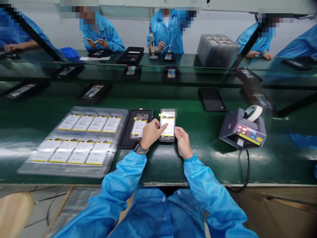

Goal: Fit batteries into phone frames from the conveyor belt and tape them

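Note:
An opened phone body with a white battery in it is between my two hands on the green bench. My left hand grips its left edge, the thumb lying across the battery's face. Along the right edge, the fingers of my right hand are closed on the phone's side. Just left of it, a black tray holds a second opened phone with a battery, partly covered by my left hand. Further left, a clear plastic tray carries two rows of white batteries.
A tape dispenser with a lit display stands at right, its black cable running over the bench edge. Behind is an unoccupied-looking black tray. Phones in trays line the conveyor. Co-workers in blue sit opposite, near stacked clear trays.

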The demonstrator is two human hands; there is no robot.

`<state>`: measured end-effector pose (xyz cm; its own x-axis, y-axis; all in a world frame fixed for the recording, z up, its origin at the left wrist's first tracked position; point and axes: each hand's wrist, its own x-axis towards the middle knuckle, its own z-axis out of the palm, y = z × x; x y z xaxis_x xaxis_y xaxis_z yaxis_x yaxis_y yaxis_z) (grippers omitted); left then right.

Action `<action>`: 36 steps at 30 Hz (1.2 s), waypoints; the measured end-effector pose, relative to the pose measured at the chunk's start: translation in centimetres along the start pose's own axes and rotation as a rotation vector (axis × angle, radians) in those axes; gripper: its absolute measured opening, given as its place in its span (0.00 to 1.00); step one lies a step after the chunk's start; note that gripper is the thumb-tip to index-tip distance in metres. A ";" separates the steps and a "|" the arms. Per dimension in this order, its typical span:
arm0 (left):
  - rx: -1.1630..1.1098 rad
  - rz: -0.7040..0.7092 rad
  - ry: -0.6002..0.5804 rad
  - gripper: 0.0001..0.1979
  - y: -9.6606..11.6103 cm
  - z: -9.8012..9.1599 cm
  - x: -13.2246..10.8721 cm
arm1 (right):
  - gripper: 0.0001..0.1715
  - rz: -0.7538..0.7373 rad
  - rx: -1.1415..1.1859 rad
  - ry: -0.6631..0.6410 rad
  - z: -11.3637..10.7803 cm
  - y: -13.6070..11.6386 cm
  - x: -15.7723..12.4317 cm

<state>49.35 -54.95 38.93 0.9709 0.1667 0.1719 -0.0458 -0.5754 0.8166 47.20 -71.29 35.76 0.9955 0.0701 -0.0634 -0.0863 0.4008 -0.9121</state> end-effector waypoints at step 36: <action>-0.552 -0.113 -0.105 0.21 0.8 3.5 -2.6 | 0.20 -0.099 -0.282 -0.079 -0.4 -1.9 0.8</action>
<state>47.61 -58.63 37.22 0.9938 0.1056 0.0345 -0.0293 -0.0501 0.9983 48.12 -72.32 37.27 0.9915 0.1189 0.0529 0.0360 0.1403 -0.9895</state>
